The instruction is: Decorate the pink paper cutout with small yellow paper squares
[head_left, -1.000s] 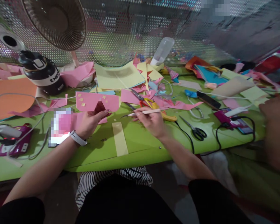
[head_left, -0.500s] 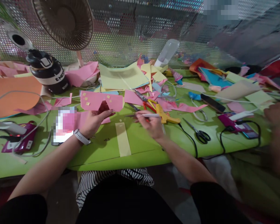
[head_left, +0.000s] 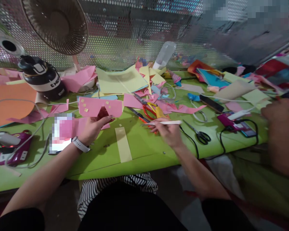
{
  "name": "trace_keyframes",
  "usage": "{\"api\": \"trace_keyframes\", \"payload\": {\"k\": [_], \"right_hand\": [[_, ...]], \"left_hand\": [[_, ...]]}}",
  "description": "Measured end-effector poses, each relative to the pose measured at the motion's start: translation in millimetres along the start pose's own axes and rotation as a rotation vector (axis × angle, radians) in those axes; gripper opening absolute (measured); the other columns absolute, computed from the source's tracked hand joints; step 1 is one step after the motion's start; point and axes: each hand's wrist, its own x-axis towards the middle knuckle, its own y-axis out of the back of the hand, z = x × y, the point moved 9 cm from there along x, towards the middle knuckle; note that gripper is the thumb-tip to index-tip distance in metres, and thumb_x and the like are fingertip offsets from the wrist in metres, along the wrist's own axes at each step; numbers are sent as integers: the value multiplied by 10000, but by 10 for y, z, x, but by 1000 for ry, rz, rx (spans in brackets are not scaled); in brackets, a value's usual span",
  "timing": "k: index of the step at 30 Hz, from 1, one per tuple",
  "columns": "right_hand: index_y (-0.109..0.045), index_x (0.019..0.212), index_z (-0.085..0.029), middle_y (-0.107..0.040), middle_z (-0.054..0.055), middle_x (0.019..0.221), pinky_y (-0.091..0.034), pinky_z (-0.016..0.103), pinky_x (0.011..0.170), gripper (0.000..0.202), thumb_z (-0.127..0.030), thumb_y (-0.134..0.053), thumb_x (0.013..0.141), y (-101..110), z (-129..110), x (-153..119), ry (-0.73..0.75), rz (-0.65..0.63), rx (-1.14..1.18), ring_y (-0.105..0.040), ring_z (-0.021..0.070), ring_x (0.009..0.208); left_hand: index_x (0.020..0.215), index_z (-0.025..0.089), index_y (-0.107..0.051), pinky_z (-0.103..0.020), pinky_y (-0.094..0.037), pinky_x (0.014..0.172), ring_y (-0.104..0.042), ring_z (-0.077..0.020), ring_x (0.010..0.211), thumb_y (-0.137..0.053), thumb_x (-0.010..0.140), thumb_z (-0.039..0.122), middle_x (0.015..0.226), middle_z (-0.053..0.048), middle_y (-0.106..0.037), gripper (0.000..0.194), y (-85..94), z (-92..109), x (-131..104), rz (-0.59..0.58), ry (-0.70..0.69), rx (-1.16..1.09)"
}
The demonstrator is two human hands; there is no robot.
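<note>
My left hand (head_left: 93,126) grips a folded pink paper (head_left: 100,106) that has several small yellow squares on its upper face. In my right hand (head_left: 168,130) is a thin white tool (head_left: 172,122) with a dark pointed tip aimed left. Orange-handled scissors (head_left: 137,114) lie partly beneath the right hand's fingers, beside the yellow glue gun (head_left: 159,112). A pale yellow strip (head_left: 123,144) lies on the green table (head_left: 146,154) between my hands. The phone (head_left: 61,131) with a lit screen sits left of my left wrist.
Pliers (head_left: 140,98) and paper scraps lie behind the hands. Black scissors (head_left: 202,137), a cable and a purple power strip (head_left: 231,122) are at right, near another person's hand (head_left: 278,112). A black bottle (head_left: 44,78) and fan (head_left: 56,25) stand back left.
My right hand has moved right with the white tool, over the orange-handled scissors. My left hand still holds the pink paper. The whole view has shifted slightly.
</note>
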Motion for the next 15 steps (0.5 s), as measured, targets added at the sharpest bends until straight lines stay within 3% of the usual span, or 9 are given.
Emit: {"api": "trace_keyframes", "payload": {"k": [2, 3, 7, 10, 15], "right_hand": [[-669, 843, -223, -737, 17, 680, -593, 315, 511, 274, -484, -597, 883, 109, -62, -15, 66, 100, 23, -699, 184, 538], [-662, 827, -224, -728, 16, 662, -592, 320, 514, 276, -486, -593, 882, 102, -71, -10, 79, 91, 10, -700, 190, 542], [-658, 792, -218, -719, 27, 651, -580, 302, 493, 234, -445, -648, 847, -121, -1, 47, 8, -106, -74, -706, 198, 557], [-670, 863, -207, -750, 39, 774, -606, 302, 548, 252, -450, -608, 880, -205, -58, 91, 13, -109, 30, -725, 182, 612], [-660, 856, -205, -754, 20, 748, -618, 306, 585, 262, -464, -625, 859, -488, -205, 113, 6, -195, 211, -724, 168, 601]], "left_hand": [[916, 194, -726, -355, -567, 925, -682, -187, 958, -814, 719, 197, 993, -37, -712, 216, -24, 20, 0, -26, -19, 22], [923, 194, -729, -353, -568, 925, -683, -193, 971, -813, 724, 202, 998, -41, -715, 216, -37, 31, -1, -41, -29, 29], [911, 189, -731, -343, -569, 921, -681, -172, 942, -815, 725, 190, 968, -29, -709, 204, -40, 40, -6, -40, -28, 5], [867, 176, -724, -357, -563, 939, -672, -155, 906, -821, 709, 173, 942, -24, -698, 185, -8, 26, -14, 7, -5, -11], [864, 182, -701, -342, -565, 921, -683, -156, 900, -825, 703, 171, 909, -15, -697, 203, -58, 14, -28, -13, 14, -57]]}}
